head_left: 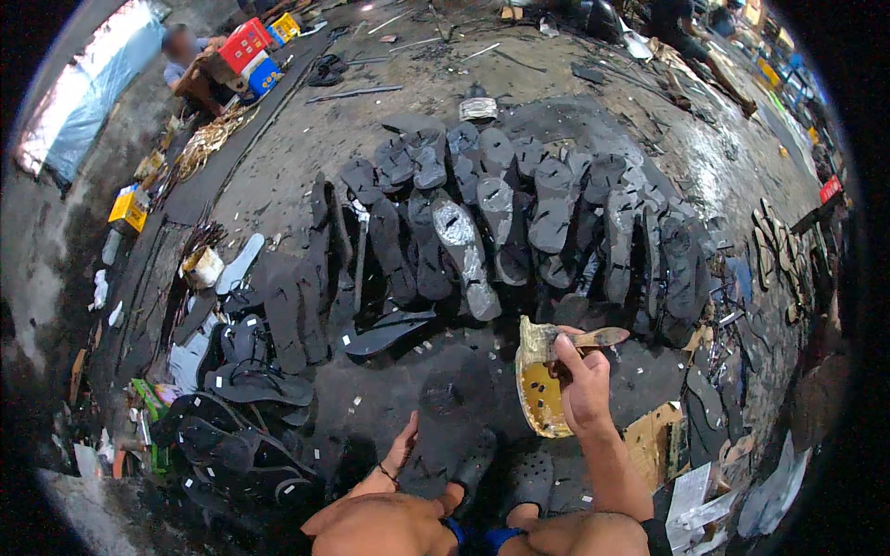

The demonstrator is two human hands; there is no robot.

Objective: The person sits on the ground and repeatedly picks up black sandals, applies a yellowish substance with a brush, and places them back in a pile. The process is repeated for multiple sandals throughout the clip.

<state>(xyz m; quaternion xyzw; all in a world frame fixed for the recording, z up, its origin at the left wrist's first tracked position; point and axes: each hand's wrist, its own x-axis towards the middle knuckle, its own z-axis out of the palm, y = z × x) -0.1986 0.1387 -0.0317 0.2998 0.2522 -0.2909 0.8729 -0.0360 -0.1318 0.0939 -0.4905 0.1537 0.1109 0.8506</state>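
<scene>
My right hand [586,385] is closed round a paintbrush [603,337] with a wooden handle. The brush's bristle end lies at the top rim of a cut-open, yellowish plastic container [526,371], which has yellow stuff inside. Low in front of my legs, my left hand [399,451] grips the left edge of a dark shoe sole [445,394]; the fingers beneath are mostly hidden. Ahead, many black soles [394,246] lean together in rows. One sole [459,236] among them has a shiny, wet-looking surface.
Black flip-flops [246,445] are piled at my left, near a white tub [204,269]. Cardboard [652,440] and paper scraps [695,505] lie at my right. A person [190,74] sits far left beside red and blue crates [244,44]. More soles [774,246] stand far right.
</scene>
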